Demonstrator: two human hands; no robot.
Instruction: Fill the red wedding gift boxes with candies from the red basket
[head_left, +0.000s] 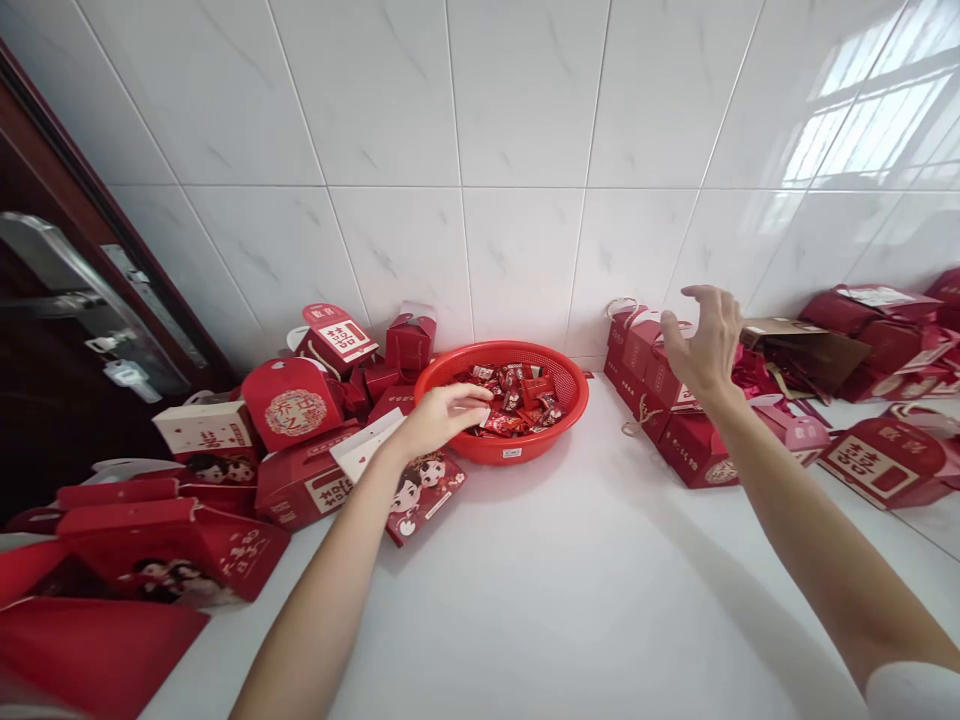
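A red plastic basket (pixel 576 412) stands against the tiled wall, holding many small wrapped candies (pixel 529 392) in red and brown. My left hand (pixel 442 418) reaches over its left rim, fingers stretched towards the candies and thumb just below them; I see nothing held clearly. Under that wrist a red gift box (pixel 427 490) with two cartoon figures lies tilted, its white flap (pixel 367 440) raised. On the right, my right hand (pixel 705 340) hovers with fingers apart and curved, holding nothing. Stacked red gift boxes (pixel 646 365) are beside and below it.
Many red gift boxes (pixel 296 405) crowd the left side, some overlapping. More boxes (pixel 889 455) and an open brown carton (pixel 806 350) are at the right. A dark door with a metal handle (pixel 60 260) and keys (pixel 127 375) borders the left. The white tabletop (pixel 540 590) spans the front.
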